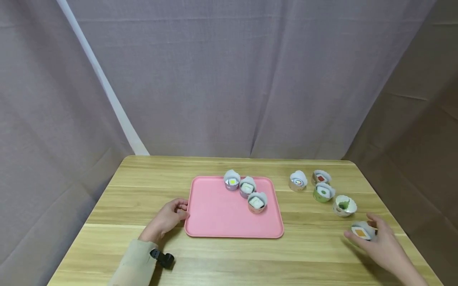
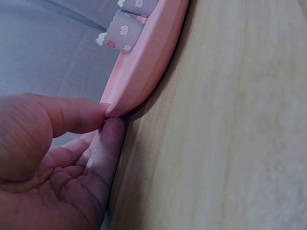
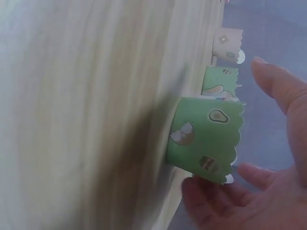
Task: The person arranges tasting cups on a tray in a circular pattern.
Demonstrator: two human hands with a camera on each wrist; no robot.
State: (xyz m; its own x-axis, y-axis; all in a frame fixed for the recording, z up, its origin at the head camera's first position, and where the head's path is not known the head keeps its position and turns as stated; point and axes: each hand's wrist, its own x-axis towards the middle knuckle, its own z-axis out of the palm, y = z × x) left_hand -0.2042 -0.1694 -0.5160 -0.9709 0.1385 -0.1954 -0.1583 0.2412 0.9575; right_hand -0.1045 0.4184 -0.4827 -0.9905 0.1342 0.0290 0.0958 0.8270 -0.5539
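My left hand (image 1: pixel 167 218) pinches the left rim of a pink tray (image 1: pixel 214 218) between thumb and fingers; the left wrist view shows the thumb on the rim. At the table's right side, my right hand (image 1: pixel 386 245) spreads around a paper baking cup (image 1: pixel 360 231) with an orange square inside. In the right wrist view this green cup (image 3: pixel 205 139) carries an avocado print; the thumb stands apart from it and the fingers are close to its other side. Three more paper cups, one of them lilac (image 1: pixel 231 181), stand on the tray's back right part.
Right of the tray stand several more paper cups: one with a blue-ringed pattern (image 1: pixel 298 181), one with a red piece (image 1: pixel 321 177), one with a green dot (image 1: pixel 323 192) and one with a green leaf shape (image 1: pixel 344 205). A grey curtain (image 1: pixel 214 79) hangs behind the wooden table (image 1: pixel 143 178).
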